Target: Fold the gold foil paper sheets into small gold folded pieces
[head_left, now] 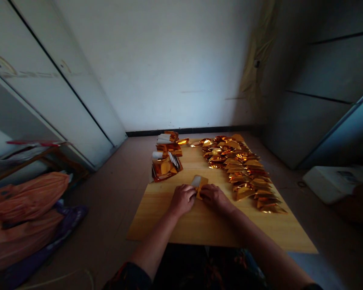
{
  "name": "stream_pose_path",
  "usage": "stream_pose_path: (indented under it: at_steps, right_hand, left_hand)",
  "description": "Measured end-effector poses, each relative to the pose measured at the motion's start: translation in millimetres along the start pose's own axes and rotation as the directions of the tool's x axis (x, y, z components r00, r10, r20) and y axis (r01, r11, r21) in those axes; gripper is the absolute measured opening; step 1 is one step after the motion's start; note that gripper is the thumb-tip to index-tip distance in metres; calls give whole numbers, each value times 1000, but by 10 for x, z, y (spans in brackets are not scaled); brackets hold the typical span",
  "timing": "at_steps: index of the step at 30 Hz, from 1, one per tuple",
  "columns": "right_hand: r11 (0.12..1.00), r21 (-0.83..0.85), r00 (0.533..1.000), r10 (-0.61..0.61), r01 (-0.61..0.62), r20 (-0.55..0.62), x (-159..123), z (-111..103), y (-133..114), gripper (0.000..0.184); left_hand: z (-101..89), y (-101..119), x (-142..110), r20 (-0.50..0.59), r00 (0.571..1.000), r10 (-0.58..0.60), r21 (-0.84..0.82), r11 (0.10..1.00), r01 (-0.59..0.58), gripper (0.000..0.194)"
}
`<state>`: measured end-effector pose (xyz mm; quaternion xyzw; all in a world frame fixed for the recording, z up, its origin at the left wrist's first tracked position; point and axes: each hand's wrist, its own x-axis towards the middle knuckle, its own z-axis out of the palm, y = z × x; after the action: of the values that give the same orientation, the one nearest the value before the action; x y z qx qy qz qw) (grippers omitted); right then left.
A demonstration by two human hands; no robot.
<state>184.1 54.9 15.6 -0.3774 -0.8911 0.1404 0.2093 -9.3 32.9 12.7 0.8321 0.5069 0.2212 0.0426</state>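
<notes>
A sheet of gold foil paper (203, 186) with a pale, whitish part lies on the wooden table in front of me. My left hand (183, 198) has its fingers bent onto the left edge of the sheet. From the other side, my right hand (215, 197) presses curled fingers on its right edge. Both hands rest low, close to the tabletop, and partly hide the paper. At the table's left stands a pile of flat gold and white foil sheets (167, 166). Rows of folded gold foil pieces (245, 173) cover the right side.
The wooden table (157, 217) stands near a white wall (175, 72). A white cabinet (48, 84) is at the left, with orange cloth (27, 201) heaped below. A white box (326, 184) sits on the floor at the right, beside a grey cabinet (317, 112).
</notes>
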Motion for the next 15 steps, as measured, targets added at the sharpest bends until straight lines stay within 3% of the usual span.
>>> stream_pose_path:
  at_steps: [8, 15]
  right_hand:
    - [992, 48, 993, -111, 113, -35, 35, -1, 133, 20]
    - [990, 95, 994, -108, 108, -3, 58, -44, 127, 23]
  left_hand:
    - [-65, 68, -31, 44, 999, -14, 62, 998, 12, 34]
    - [-31, 71, -2, 3, 999, 35, 104, 994, -35, 13]
